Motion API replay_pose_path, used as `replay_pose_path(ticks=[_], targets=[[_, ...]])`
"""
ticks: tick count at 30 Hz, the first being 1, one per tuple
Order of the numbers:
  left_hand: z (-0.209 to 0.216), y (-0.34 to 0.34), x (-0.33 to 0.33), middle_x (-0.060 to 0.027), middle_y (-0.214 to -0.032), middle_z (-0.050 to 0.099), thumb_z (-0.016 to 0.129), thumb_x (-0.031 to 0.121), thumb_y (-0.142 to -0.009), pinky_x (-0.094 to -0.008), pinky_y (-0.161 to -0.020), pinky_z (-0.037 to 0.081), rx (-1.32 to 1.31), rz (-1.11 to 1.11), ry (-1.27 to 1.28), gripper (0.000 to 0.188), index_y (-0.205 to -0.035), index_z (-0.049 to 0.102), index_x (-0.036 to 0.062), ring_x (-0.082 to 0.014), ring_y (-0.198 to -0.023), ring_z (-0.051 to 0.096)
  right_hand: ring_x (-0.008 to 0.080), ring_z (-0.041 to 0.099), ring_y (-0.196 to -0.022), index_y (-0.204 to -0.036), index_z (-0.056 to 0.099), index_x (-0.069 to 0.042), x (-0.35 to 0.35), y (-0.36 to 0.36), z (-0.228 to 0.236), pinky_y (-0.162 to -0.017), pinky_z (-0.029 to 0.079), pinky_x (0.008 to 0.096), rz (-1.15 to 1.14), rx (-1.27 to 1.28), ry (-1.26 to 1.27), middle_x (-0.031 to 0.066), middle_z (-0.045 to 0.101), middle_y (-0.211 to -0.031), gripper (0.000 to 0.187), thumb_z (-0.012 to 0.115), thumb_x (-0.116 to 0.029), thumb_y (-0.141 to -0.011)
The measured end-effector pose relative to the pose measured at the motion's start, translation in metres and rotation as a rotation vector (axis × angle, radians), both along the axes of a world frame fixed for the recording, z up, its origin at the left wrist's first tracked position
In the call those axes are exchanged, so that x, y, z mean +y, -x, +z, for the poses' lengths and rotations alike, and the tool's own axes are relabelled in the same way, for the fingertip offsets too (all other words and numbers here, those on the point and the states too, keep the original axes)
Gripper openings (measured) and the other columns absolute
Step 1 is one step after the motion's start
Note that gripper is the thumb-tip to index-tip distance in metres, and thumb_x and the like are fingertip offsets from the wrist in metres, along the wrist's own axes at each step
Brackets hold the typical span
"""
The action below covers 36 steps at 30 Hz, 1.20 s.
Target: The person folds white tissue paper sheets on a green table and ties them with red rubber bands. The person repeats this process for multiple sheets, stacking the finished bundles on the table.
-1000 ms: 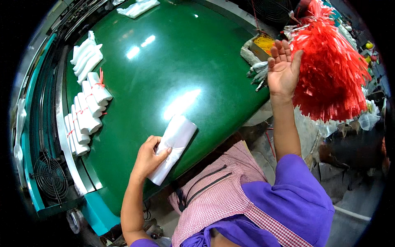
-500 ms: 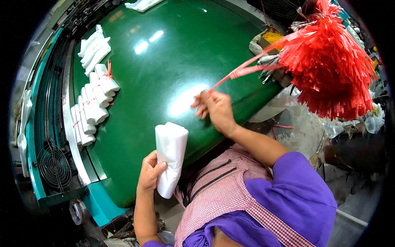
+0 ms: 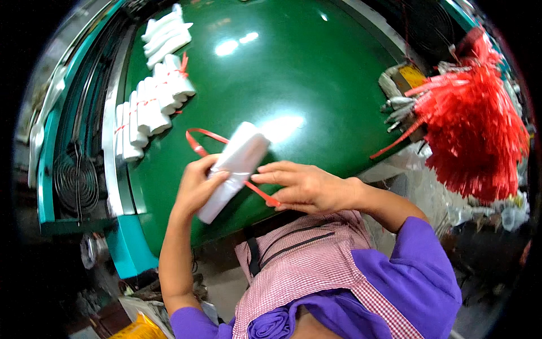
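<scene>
My left hand (image 3: 196, 189) is closed round a folded bundle of white plastic bags (image 3: 244, 148), which it holds tilted above the green tabletop. A red plastic strip (image 3: 203, 132) passes behind the bundle, looping out on its left and showing again on its right. At the strip's right end is my right hand (image 3: 307, 186), its lower fingers closed on it and its upper fingers stretched toward the bundle. The bundle is slightly blurred.
Tied white bundles (image 3: 149, 107) lie in a row along the left of the green table (image 3: 293, 68); untied white ones (image 3: 166, 35) lie beyond. A thick bunch of red strips (image 3: 474, 124) hangs at the right. Teal machine framing (image 3: 131, 246) borders the left edge.
My right hand has drawn a red strip away from the hanging bunch and brought it to the white bundle. The bundle has moved up and tilted rightward. The whole view has shifted.
</scene>
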<state>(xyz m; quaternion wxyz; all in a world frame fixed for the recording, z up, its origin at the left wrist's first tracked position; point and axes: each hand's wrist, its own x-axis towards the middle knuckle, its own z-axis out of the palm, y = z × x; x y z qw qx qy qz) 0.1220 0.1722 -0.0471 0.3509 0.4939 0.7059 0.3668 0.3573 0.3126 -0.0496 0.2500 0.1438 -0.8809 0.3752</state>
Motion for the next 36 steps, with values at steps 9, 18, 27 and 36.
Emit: replay_pose_path(ticks=[9,18,27,36], targets=[[-0.042,-0.042,0.001,-0.0049,-0.087,0.064,0.069,0.005,-0.079,-0.0261,-0.069,0.048,0.037,0.117,-0.291,0.030,-0.109,0.065,0.0025,-0.0135,-0.079,0.059,0.0182,0.059,-0.066,-0.092,0.065,0.000,0.024,0.064,-0.036,-0.060,0.048,0.0311,0.018,-0.596,0.754,0.0036,0.060,-0.071,0.016,0.055,-0.008,-0.083],[-0.046,-0.032,0.011,-0.0011,-0.068,0.062,0.064,0.009,-0.087,-0.0222,-0.053,0.047,-0.393,0.229,-0.189,0.010,-0.083,0.064,-0.0003,-0.0054,-0.057,0.055,0.0243,0.058,-0.075,-0.085,0.061,-0.006,-0.021,0.047,-0.007,-0.058,0.050,0.0364,-0.086,-0.158,-0.144,0.0107,0.058,-0.098,0.009,0.064,-0.009,-0.077],[-0.052,-0.040,-0.004,-0.0098,-0.091,0.056,0.065,0.010,-0.078,-0.0349,-0.073,0.051,0.564,-0.143,-0.738,0.013,-0.078,0.054,0.0027,-0.0259,-0.087,0.057,0.0176,0.061,-0.074,-0.106,0.063,0.001,0.004,0.077,-0.030,-0.067,0.050,0.0296,-0.162,-0.546,0.487,0.0120,0.065,-0.090,0.022,0.052,-0.001,-0.087],[-0.046,0.046,0.000,-0.0126,-0.079,0.056,0.061,0.006,-0.082,-0.0353,-0.062,0.048,0.316,0.207,-0.288,0.008,-0.079,0.055,0.0014,-0.0290,-0.067,0.059,0.0329,0.056,-0.080,-0.083,0.055,-0.004,-0.010,0.059,-0.017,-0.066,0.048,0.0425,0.029,-0.293,-0.171,0.0131,0.054,-0.087,0.020,0.069,-0.011,-0.070]])
